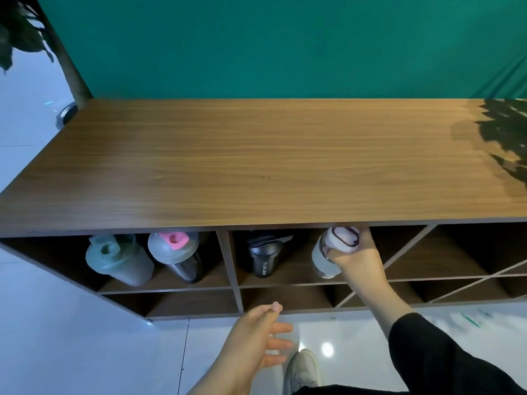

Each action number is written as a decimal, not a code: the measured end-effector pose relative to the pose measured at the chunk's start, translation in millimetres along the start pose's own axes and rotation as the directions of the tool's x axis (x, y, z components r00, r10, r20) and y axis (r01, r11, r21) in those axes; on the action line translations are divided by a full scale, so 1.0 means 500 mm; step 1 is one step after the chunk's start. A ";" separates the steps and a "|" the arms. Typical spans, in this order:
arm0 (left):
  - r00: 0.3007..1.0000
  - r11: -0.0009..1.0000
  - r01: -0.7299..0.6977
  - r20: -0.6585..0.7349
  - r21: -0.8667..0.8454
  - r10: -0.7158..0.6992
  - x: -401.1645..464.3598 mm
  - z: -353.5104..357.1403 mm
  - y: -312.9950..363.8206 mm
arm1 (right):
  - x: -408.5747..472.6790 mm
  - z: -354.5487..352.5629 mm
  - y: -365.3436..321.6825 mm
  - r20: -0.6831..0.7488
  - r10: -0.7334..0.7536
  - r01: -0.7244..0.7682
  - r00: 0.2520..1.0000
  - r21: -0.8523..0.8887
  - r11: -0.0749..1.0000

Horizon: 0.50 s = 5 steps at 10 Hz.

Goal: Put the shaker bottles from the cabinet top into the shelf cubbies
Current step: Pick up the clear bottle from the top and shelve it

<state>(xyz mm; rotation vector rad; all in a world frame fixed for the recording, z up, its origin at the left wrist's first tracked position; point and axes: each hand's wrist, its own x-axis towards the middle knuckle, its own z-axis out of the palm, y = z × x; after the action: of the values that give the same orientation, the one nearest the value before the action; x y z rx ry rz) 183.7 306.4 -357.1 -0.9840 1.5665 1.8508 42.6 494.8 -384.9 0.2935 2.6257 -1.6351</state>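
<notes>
Below, under the wooden cabinet top (256, 161), a person's right hand (356, 252) is wrapped around a white bottle (325, 255) with a dark-rimmed lid, fingers clamped on its upper part, holding it tilted inside the second upper cubby (288, 277). A black bottle (263, 259) stands in the same cubby, just to its left. In the first upper cubby (168, 283), a green bottle (119, 260) and a pink-capped bottle (178, 255) sit side by side, close together. The left hand (259, 334) hangs empty in front of the lower cubbies, fingers loosely apart and slightly curled. A black sleeve (439, 357) covers the right forearm. A pale shoe (302, 372) rests on the glossy white floor (85, 352). A green backdrop (285, 44) hangs behind the cabinet.
</notes>
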 end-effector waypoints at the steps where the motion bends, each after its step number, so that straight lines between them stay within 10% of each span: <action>1: 1.000 1.000 -0.012 0.011 0.001 0.012 0.006 -0.002 0.000 | 0.023 0.004 0.018 0.031 0.037 -0.036 0.999 -0.026 0.999; 5: 0.994 0.991 -0.104 -0.032 0.082 0.107 0.010 0.012 0.001 | 0.015 0.014 0.012 0.058 0.033 -0.037 0.998 0.075 0.997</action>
<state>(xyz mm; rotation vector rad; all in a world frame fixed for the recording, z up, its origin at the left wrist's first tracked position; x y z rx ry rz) 179.4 311.8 -360.6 -0.9207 1.7306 1.8338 35.9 492.1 -394.6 0.2894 2.5075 -1.7081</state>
